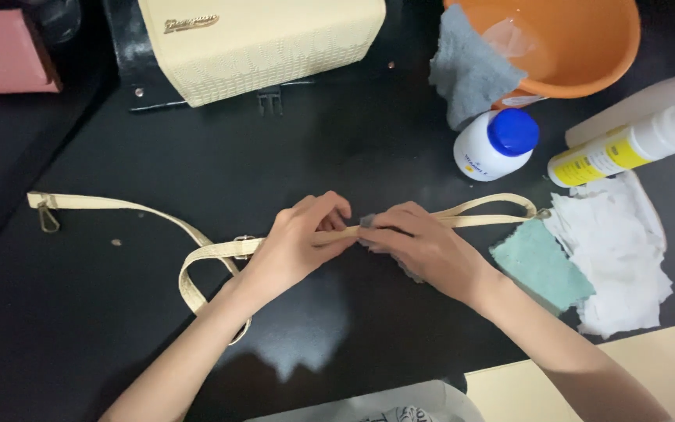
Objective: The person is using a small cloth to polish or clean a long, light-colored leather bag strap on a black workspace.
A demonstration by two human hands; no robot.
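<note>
Far left edge of the black table (103, 312): strap's clip end (47, 221), bare, no cloth near it. The cream strap (142, 209) runs across table mid toward the right. Left hand (294, 246) pinched shut on strap at centre. Right hand (419, 246) closed on a small grey cloth (368, 221) pressed to strap beside it. Judging: wiping sits abt mid-strap; can't tell which half is done. Cream bag (263, 43) at back edge untouched.

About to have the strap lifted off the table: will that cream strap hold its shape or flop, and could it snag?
The cream strap probably flops: it loops and folds back on itself near the left hand. Its metal clasp at the far end would likely dangle and drag. The right hand pinches it with a small grey cloth, so it seems light.
</note>
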